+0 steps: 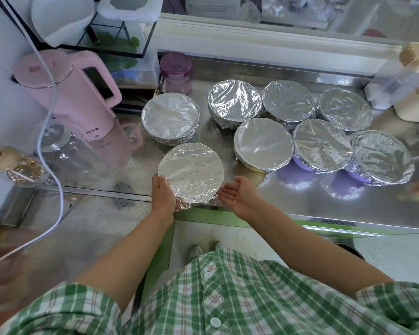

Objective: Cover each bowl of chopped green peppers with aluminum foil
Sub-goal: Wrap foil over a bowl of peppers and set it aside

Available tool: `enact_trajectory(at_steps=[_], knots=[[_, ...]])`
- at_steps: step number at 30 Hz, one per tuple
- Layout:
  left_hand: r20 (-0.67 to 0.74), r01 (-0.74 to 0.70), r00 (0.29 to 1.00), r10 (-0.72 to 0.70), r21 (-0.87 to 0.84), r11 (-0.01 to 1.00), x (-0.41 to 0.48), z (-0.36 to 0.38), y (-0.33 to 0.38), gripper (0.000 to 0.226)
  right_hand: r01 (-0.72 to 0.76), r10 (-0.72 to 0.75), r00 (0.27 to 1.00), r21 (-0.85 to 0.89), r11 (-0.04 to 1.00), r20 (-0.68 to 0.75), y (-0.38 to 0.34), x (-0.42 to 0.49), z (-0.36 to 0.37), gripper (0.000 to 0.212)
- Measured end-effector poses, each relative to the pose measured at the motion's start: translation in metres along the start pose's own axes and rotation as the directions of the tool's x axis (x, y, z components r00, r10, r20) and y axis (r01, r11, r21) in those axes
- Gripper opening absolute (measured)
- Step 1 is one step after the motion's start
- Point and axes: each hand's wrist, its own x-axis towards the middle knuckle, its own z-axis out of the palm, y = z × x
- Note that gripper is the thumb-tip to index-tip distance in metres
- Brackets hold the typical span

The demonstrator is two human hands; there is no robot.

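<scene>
**A:** Your left hand (162,192) has its grip clamped on the near-left rim of the nearest bowl (191,174), thumb on top and fingers down the side. I think you hold it there so the bowl can't slide on the slick steel counter (218,139) while the foil (183,201) is tucked under the edge.

**B:** Your right hand (240,195) grips nothing. The fingers are apart and relaxed, palm up, just beside the bowl's right side. I can't tell whether the fingertips touch the foil. It looks ready to cup the wall and press the loose hem flat.

**A:** You also have that bowl at the counter's front edge, right by your body, which puts both hands around it without a reach.

**B:** The seven other bowls (264,143) are farther back and to the right, packed close, each with foil tight across the top. Parking them there probably keeps your working spot free.

**A:** I see no bare bowl and no peppers showing, so you're likely on the last one.

**B:** Mind the pink kettle (65,93) and its white cable (46,131) on your left if you push this bowl back.
</scene>
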Motion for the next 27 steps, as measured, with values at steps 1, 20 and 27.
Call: enact_trajectory(at_steps=[1, 20, 27], knots=[[-0.003, 0.003, 1.0, -0.003, -0.012, 1.0, 0.0, 0.001, 0.0, 0.034, -0.009, 0.009, 1.0, -0.01, 1.0, 0.018, 0.0, -0.003, 0.003, 0.044], [0.05, 0.089, 0.995, -0.084, -0.104, 0.991, 0.006, 0.004, -0.008, 0.035, 0.104, -0.103, 0.992, -0.004, 0.995, 0.066, -0.002, -0.003, 0.008, 0.018], [-0.115, -0.194, 0.971, 0.21, 0.137, 0.971, 0.014, -0.017, -0.001, 0.033, 0.314, -0.335, 0.942, -0.293, 0.903, -0.022, -0.003, -0.008, -0.005, 0.022]])
